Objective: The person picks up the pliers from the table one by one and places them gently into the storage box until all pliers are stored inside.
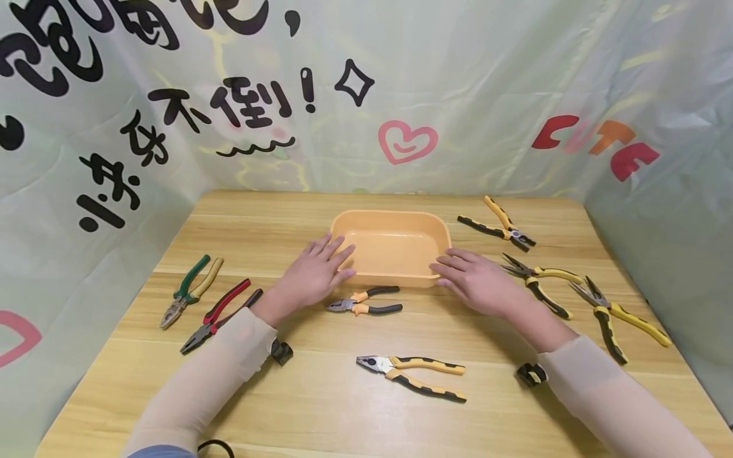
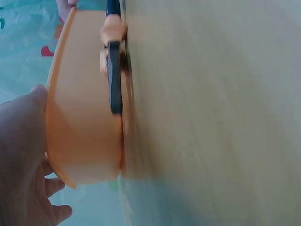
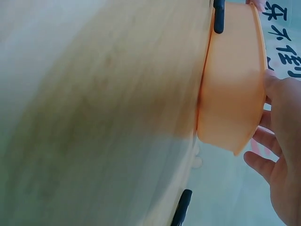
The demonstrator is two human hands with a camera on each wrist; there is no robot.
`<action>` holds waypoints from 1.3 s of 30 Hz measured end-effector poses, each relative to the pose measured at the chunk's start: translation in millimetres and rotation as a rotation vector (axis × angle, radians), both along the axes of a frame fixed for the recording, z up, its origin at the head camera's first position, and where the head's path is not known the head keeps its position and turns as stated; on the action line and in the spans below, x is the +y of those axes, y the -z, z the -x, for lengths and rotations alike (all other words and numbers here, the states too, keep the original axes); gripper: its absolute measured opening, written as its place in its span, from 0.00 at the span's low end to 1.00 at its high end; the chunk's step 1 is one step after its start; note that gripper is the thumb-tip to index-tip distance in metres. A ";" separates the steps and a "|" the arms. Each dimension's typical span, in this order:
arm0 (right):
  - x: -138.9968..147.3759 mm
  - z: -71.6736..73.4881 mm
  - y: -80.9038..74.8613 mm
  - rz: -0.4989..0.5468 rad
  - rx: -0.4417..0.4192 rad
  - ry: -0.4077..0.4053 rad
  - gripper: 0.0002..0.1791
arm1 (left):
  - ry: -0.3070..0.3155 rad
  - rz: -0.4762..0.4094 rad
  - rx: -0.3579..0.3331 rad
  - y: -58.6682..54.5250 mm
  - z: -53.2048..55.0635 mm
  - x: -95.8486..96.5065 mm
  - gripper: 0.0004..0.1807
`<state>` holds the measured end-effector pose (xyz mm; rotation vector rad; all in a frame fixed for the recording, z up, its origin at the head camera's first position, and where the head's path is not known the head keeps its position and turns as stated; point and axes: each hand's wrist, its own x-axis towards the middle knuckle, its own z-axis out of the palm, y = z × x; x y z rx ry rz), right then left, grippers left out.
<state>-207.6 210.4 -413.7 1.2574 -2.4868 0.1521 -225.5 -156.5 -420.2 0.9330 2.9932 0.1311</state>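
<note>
Tray of rounded orange plastic [image 1: 395, 280] | left hand [image 1: 311, 272], right hand [image 1: 474, 278] touch opposite ends, apparently steadying it evenly | both grips loose, fingers extended

Pale beige sleeves [image 1: 212, 375] — blue cloth [image 1: 163, 451] at the left one's end — black wrist cameras [image 1: 282, 352].

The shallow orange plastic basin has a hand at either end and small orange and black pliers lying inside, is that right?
Not quite: the head view shows the small orange and black pliers lying outside the shallow orange plastic basin, on the wooden table at its near side.
</note>
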 end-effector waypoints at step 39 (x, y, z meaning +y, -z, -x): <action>4.3 18.4 -2.3 0.034 -0.454 0.337 0.43 | -0.155 -0.120 -0.063 -0.9 24.7 -2.9 0.53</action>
